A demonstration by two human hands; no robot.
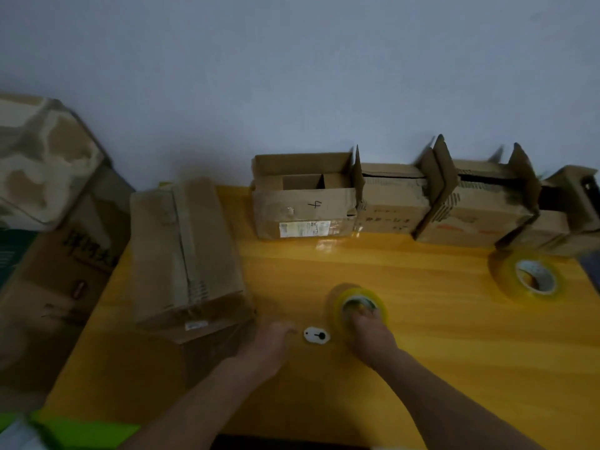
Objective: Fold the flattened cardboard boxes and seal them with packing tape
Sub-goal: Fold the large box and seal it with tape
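Note:
A closed, taped cardboard box (186,251) lies on the left of the yellow table (422,336). My right hand (370,336) grips a roll of yellowish packing tape (345,298) near the table's middle, with fingers inside its core. My left hand (271,344) rests close to the box's near right corner with its fingers curled; whether it holds anything I cannot tell. A small white oval cutter (316,335) lies between my hands. Several folded boxes with open top flaps (302,203) stand in a row along the wall.
A second, larger tape roll (531,276) lies at the right, in front of the row of boxes. Big cartons (55,254) are stacked off the table's left edge. A green object (81,433) sits at the near left.

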